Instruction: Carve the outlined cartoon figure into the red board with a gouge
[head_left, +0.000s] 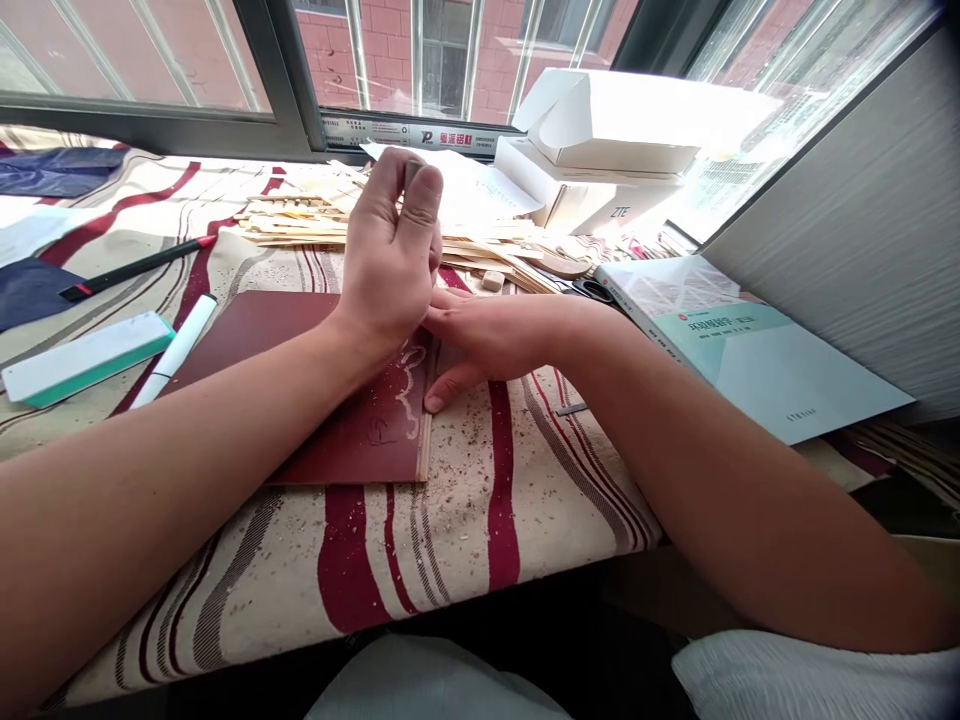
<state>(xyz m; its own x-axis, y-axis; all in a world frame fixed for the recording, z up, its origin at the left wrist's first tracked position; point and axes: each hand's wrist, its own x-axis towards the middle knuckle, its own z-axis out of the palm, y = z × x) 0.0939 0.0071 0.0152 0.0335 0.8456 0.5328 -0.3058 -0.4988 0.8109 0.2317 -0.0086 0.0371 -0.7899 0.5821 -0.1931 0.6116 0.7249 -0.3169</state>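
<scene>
A dark red board (300,400) lies on the striped cloth, with pale carved lines (409,385) cut into it near its right edge. My left hand (394,250) is upright over the board, fingers closed round the grey handle of a small tool whose tip is hidden. My right hand (480,345) lies flat at the board's right edge, thumb pressed against it and fingers stretched out. Fine wood shavings (480,450) are scattered around the board.
A white pen (174,350), a teal-and-white block (82,358) and a black-and-red pencil (135,266) lie to the left. Thin wood strips (300,215) are piled behind. A book (750,350) and white boxes (600,150) sit at right, by a grey panel (862,240).
</scene>
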